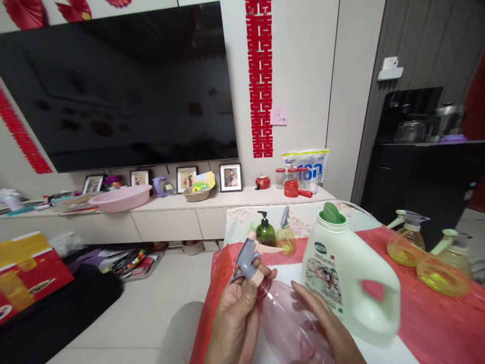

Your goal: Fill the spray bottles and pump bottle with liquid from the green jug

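Observation:
A clear pink spray bottle (pixel 278 316) lies tilted in front of me, its grey and peach spray head (pixel 247 259) pointing up and to the left. Thumb and fingers of my left hand (pixel 238 311) pinch the peach collar where the head meets the bottle neck. My right hand (pixel 328 321) curves around the side of the bottle's body, some of its fingers seen through the plastic. Just right of it stands a large pale green jug (pixel 322 253) with a handle and a green scoop-like piece (pixel 331 213) in its mouth.
Behind the bottle are a dark green pump bottle (pixel 265 233) and a yellowish spray bottle (pixel 286 240). Two more yellow spray bottles (pixel 407 242) stand on the red cloth (pixel 428 323) at right. A TV cabinet (pixel 170 217) bears a pink basin (pixel 121 198) and photo frames.

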Action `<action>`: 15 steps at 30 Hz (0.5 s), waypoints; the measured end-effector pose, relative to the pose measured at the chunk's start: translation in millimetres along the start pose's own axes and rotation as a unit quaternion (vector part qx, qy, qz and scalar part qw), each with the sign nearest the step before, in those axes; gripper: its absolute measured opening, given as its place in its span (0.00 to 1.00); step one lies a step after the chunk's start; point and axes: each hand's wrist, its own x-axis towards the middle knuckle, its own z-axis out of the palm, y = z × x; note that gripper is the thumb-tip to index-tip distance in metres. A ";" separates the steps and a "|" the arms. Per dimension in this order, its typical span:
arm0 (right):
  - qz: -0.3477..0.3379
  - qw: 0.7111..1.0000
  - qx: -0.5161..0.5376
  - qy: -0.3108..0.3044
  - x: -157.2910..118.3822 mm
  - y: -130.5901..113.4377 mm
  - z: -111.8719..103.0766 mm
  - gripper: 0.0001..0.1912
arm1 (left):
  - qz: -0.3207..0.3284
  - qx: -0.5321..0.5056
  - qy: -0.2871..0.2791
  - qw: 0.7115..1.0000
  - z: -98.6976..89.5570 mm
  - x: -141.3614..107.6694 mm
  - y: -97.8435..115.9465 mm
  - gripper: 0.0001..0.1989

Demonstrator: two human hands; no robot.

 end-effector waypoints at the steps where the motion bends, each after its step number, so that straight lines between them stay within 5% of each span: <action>1: -0.055 0.992 -0.107 0.041 -1.5 3.3 1.3 0.38 | 0.008 -0.002 0.010 1.000 1.0 1.0 -0.6 0.19; 3: -0.129 0.964 -0.225 0.067 -2.7 10.7 4.1 0.39 | 0.020 -0.005 0.014 1.000 3.6 2.0 -1.2 0.19; 5: -0.120 0.968 -0.218 0.042 -1.8 15.3 5.7 0.44 | 0.026 -0.003 0.005 1.000 6.9 2.1 -1.3 0.18; 9: 0.039 0.993 -0.106 -0.025 0.2 4.6 2.0 0.51 | 0.010 -0.014 0.004 1.000 13.6 5.5 -1.3 0.19; 15: 0.208 0.974 -0.041 -0.080 3.2 -22.6 -15.0 0.55 | 0.025 -0.074 0.040 0.996 12.0 28.9 12.1 0.10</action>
